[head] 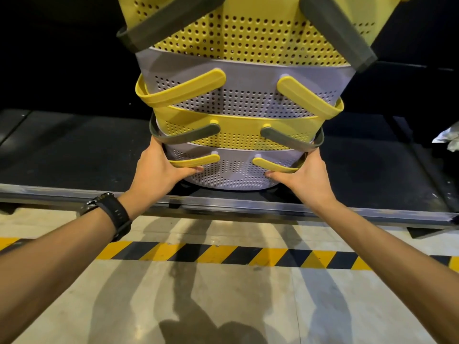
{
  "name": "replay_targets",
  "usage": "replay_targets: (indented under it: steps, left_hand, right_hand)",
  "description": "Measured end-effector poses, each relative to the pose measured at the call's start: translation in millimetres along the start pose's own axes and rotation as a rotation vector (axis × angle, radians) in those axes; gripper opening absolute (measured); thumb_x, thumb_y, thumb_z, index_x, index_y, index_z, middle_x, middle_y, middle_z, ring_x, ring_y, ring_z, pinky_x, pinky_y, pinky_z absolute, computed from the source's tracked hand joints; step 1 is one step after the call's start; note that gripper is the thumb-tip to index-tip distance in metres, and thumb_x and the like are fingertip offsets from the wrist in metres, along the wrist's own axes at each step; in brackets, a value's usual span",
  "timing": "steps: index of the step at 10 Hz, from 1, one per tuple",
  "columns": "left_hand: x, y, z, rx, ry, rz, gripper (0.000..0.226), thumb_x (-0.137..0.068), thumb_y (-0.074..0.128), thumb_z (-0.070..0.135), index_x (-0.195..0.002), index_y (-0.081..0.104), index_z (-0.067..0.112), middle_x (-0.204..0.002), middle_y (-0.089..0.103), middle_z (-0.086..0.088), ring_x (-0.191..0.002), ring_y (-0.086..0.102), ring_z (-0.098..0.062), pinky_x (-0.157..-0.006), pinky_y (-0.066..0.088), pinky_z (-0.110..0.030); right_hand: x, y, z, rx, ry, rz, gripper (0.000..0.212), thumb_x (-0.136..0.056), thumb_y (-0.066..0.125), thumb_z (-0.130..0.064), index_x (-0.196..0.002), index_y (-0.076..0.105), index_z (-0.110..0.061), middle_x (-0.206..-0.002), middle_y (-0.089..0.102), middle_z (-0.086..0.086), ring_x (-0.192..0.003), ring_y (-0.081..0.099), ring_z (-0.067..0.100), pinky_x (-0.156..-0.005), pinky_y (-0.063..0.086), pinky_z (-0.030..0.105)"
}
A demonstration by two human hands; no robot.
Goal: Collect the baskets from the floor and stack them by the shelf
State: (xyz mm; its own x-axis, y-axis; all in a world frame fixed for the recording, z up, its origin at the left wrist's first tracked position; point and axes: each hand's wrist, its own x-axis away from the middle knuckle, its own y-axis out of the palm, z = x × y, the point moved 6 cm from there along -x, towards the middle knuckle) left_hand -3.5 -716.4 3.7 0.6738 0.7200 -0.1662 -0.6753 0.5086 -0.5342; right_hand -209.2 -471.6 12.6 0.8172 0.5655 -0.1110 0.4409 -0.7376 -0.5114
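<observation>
A tall stack of nested perforated baskets, alternating grey and yellow, rises in front of me on a dark low shelf deck (pixel 74 155). The bottom grey basket (pixel 233 175) has yellow handles folded down. Above it sit a yellow basket (pixel 238 135) with grey handles, another grey basket (pixel 243 95) and a top yellow basket (pixel 248 33) that runs out of view. My left hand (pixel 159 170) grips the bottom basket's left side. My right hand (pixel 300 175) grips its right side. A black watch is on my left wrist.
The shelf's metal front rail (pixel 248 207) runs across below the stack. Yellow-and-black hazard tape (pixel 223 254) crosses the concrete floor (pixel 223 306) in front of it. Something crumpled and white (pixel 449 140) lies at the far right of the deck.
</observation>
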Motion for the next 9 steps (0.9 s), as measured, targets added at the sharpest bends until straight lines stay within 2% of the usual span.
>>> replay_targets:
  steps: [1, 2, 4, 5, 6, 7, 8, 9]
  left_hand:
    - [0.7, 0.0, 1.0, 0.003, 0.002, -0.007, 0.104, -0.048, 0.084, 0.063, -0.136, 0.044, 0.025, -0.116, 0.059, 0.018, -0.106, 0.057, -0.001, -0.085, 0.044, -0.015]
    - [0.8, 0.1, 1.1, 0.01, -0.006, -0.012, 0.106, -0.048, 0.083, 0.062, -0.137, 0.043, 0.025, -0.118, 0.059, 0.017, -0.108, 0.057, -0.002, -0.084, 0.043, -0.012]
    - [-0.5, 0.8, -2.4, 0.0, -0.013, -0.019, 0.109, -0.046, 0.082, 0.064, -0.139, 0.042, 0.023, -0.12, 0.058, 0.014, -0.11, 0.056, -0.004, -0.089, 0.045, -0.021]
    - [-1.0, 0.6, -3.6, 0.002, -0.022, -0.033, 0.109, -0.046, 0.081, 0.067, -0.139, 0.041, 0.026, -0.123, 0.059, 0.015, -0.111, 0.056, -0.004, -0.09, 0.046, -0.022]
    - [4.2, -0.9, -0.5, -0.009, -0.021, -0.032, 0.105, -0.049, 0.082, 0.068, -0.138, 0.04, 0.031, -0.129, 0.059, 0.013, -0.115, 0.056, -0.005, -0.093, 0.047, -0.026]
    - [17.3, -7.3, 7.9, -0.073, -0.006, -0.018, 0.094, -0.058, 0.087, 0.059, -0.136, 0.039, 0.035, -0.135, 0.056, 0.013, -0.12, 0.054, -0.005, -0.097, 0.047, -0.031]
    - [35.6, -17.1, 20.0, -0.102, -0.011, -0.042, 0.096, -0.062, 0.09, 0.052, -0.14, 0.037, 0.037, -0.14, 0.053, 0.014, -0.127, 0.053, -0.007, -0.103, 0.047, -0.036]
    - [46.8, -33.1, 38.1, -0.146, -0.054, -0.043, 0.102, -0.064, 0.088, 0.053, -0.147, 0.031, 0.04, -0.147, 0.046, 0.012, -0.131, 0.049, -0.011, -0.106, 0.046, -0.042]
  right_hand:
    - [-0.3, 0.8, 0.6, -0.016, 0.007, 0.002, 0.095, -0.061, 0.094, -0.031, -0.138, 0.039, -0.024, -0.126, 0.055, -0.012, -0.113, 0.053, 0.004, -0.081, 0.039, 0.004]
    - [0.6, 2.0, 1.3, -0.043, 0.019, 0.009, 0.096, -0.06, 0.094, -0.031, -0.137, 0.038, -0.025, -0.128, 0.054, -0.013, -0.116, 0.051, 0.004, -0.085, 0.038, 0.007]
    - [2.7, 5.3, 1.3, -0.076, 0.02, 0.01, 0.092, -0.061, 0.094, -0.028, -0.132, 0.035, -0.033, -0.124, 0.053, -0.017, -0.115, 0.05, 0.002, -0.081, 0.036, 0.001]
    - [2.5, 7.1, 2.7, -0.106, 0.043, -0.003, 0.095, -0.062, 0.094, -0.027, -0.136, 0.033, -0.031, -0.128, 0.052, -0.015, -0.117, 0.049, 0.002, -0.079, 0.038, -0.001]
    - [5.7, 6.3, 3.3, -0.131, 0.04, -0.008, 0.099, -0.06, 0.095, -0.027, -0.139, 0.034, -0.028, -0.132, 0.052, -0.012, -0.119, 0.05, 0.003, -0.086, 0.041, 0.002]
    - [14.7, 0.4, -1.3, -0.115, 0.053, -0.007, 0.104, -0.058, 0.095, -0.03, -0.142, 0.034, -0.027, -0.138, 0.049, -0.008, -0.125, 0.05, 0.007, -0.101, 0.043, 0.02]
    - [33.5, -11.8, -10.0, -0.095, 0.099, 0.015, 0.107, -0.057, 0.095, -0.031, -0.143, 0.032, -0.033, -0.146, 0.042, -0.013, -0.129, 0.042, 0.002, -0.106, 0.036, 0.023]
    - [52.0, -26.0, -22.4, -0.052, 0.201, 0.018, 0.118, -0.059, 0.095, -0.03, -0.151, 0.021, -0.034, -0.156, 0.03, -0.009, -0.132, 0.03, 0.001, -0.104, 0.025, 0.02]
